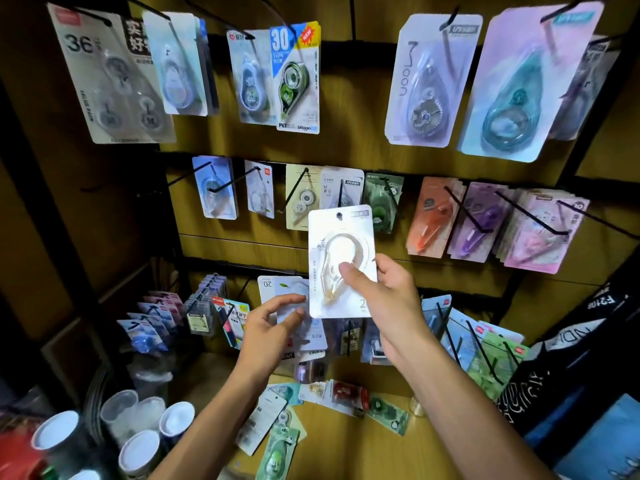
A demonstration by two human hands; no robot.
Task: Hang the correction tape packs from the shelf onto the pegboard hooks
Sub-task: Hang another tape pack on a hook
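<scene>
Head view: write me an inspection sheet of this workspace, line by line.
Surface: wooden shelf, partly covered.
Job's things: white correction tape pack held upright before the pegboard, hang hole on top; loose packs lie on the shelf.
Clutter: capped tubs at lower left.
Grippers: right hand grips the white pack; left hand open, touching a hanging pack.
Cables: nothing seen.
Surroundings: black hooks loaded with packs; dark printed bag at right.
</scene>
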